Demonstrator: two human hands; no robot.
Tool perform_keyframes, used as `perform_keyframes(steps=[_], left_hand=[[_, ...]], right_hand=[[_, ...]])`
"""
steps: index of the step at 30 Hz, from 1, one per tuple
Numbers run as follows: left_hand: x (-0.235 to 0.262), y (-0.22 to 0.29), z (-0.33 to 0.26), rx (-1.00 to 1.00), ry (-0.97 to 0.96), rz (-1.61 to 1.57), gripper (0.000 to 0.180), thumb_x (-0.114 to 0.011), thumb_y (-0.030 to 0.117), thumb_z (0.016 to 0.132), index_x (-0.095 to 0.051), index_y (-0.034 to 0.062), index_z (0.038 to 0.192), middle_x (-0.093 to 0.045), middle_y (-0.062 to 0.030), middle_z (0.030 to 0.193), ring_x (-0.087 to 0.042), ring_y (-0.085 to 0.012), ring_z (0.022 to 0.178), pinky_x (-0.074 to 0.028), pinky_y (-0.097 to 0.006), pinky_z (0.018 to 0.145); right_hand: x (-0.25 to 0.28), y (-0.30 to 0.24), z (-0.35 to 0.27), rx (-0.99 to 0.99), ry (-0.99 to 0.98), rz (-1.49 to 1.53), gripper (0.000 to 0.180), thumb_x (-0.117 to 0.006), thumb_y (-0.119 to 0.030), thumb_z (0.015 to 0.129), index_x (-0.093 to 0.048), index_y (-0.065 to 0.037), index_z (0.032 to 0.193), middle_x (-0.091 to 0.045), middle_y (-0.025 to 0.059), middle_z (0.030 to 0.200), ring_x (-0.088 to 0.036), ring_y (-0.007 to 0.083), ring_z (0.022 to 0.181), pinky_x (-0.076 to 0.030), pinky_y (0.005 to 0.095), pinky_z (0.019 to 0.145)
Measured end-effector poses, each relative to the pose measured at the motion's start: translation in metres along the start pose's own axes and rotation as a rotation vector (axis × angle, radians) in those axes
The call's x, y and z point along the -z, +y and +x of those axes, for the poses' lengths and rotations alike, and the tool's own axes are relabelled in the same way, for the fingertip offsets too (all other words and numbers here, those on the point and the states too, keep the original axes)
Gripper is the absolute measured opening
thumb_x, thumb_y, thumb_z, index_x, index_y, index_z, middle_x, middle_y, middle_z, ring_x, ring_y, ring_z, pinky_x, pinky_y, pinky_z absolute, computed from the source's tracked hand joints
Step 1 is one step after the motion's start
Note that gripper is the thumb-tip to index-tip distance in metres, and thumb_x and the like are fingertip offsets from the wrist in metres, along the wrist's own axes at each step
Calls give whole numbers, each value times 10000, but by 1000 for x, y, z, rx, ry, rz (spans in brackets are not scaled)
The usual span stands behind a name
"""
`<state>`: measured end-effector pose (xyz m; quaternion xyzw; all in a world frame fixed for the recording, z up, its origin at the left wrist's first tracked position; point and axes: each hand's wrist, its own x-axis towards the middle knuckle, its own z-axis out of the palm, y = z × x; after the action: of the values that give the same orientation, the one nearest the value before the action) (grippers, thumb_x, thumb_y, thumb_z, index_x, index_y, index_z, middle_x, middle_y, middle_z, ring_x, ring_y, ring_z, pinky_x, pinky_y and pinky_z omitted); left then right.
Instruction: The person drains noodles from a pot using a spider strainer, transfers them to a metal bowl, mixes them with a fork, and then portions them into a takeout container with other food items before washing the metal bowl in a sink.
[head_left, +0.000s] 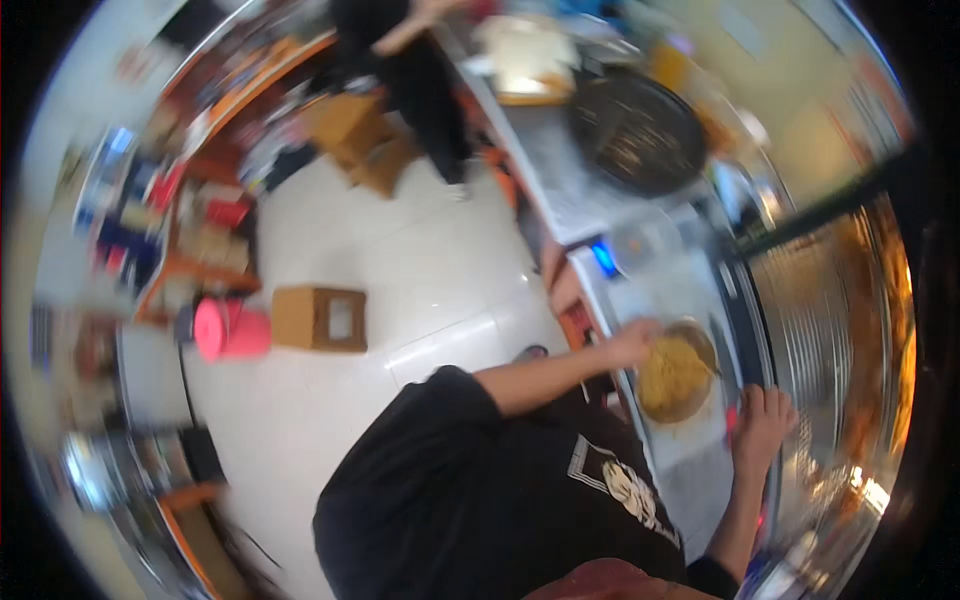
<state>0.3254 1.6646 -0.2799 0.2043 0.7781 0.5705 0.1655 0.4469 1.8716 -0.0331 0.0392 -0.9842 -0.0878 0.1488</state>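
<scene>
A round metal bowl (700, 340) stands on the white counter in front of me, holding a mound of yellow food (672, 378). The food looks crumbly or shredded; blur hides its exact kind. My left hand (632, 343) is closed at the bowl's near-left rim, its fingers smeared by motion. To the right of the bowl, my right hand (765, 420) has curled fingers beside the dark edge of a glass-fronted case. A small red thing (732, 416) shows by its thumb, and I cannot make out what it is.
A large black round pan (637, 132) and a light tray (527, 60) sit farther along the counter. A blue-lit display (604, 258) is beyond the bowl. Another person (420, 90) stands at the far end. Cardboard boxes (300, 318) and a pink bin (232, 328) are on the floor.
</scene>
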Motion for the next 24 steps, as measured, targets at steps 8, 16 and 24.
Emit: perform_keyframes(steps=[8, 16, 24], left_hand=[[-2, 24, -1, -5, 24, -122, 309, -533, 28, 796, -636, -59, 1075, -661, -268, 890, -666, -375, 860, -518, -454, 746], [15, 45, -11, 175, -80, -233, 308, -526, 17, 800, -633, -51, 1081, -646, -292, 963, -646, -403, 922, -506, -457, 809], [-5, 19, -4, 38, -23, -118, 352, -527, 47, 839, -562, -31, 1180, -561, -261, 1115, -577, -396, 1040, -475, -440, 881]], right_hand=[[-132, -22, 39, 178, 13, 211, 94, -650, -167, 869, -585, -106, 900, -532, 91, 905, -513, 316, 935, -344, 467, 825], [-69, 20, 36, 266, -50, 75, 109, -665, -185, 877, -633, -93, 926, -566, 94, 969, -520, 330, 1014, -352, 484, 920], [-99, -28, 18, 338, -162, 305, 76, -644, -131, 885, -588, -80, 875, -545, 121, 904, -518, 332, 924, -354, 459, 816]])
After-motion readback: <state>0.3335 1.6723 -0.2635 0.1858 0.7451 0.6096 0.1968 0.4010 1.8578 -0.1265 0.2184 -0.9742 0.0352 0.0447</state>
